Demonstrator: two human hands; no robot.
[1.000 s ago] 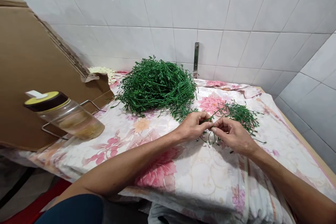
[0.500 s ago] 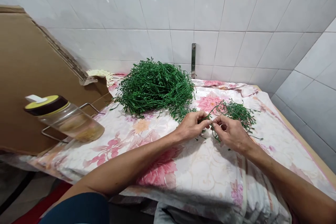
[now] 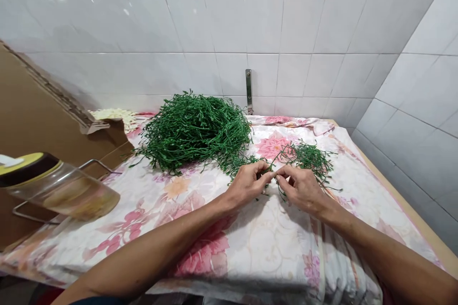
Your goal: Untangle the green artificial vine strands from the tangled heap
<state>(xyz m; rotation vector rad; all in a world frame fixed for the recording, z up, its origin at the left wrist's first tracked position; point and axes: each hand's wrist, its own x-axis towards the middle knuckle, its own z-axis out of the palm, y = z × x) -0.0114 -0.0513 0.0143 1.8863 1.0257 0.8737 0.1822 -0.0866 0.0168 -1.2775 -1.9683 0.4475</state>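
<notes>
My left hand (image 3: 250, 182) and my right hand (image 3: 298, 185) meet fingertip to fingertip above the cloth, both closed in a pinch. Between them runs a thin green artificial plant stem (image 3: 272, 163), its lower ends showing beneath the fingers. My fingers partly hide it. Just beyond my right hand lies a small loose bunch of green stems (image 3: 313, 158). A large tangled heap of the same green stems (image 3: 196, 131) sits farther back on the left, and some of its strands reach close to my left hand.
A flowered cloth (image 3: 143, 200) covers the table. At the left, a clear bottle (image 3: 71, 193) with a yellow and dark lid tilts in a wire holder beside a cardboard box (image 3: 43, 119). Cream-coloured pieces (image 3: 116, 116) lie behind the box. A metal bracket (image 3: 249, 90) stands against the tiled wall.
The view has shifted, so the table and its things sit farther left and lower. My hands stay together at the stem, fingertips still pinched.
</notes>
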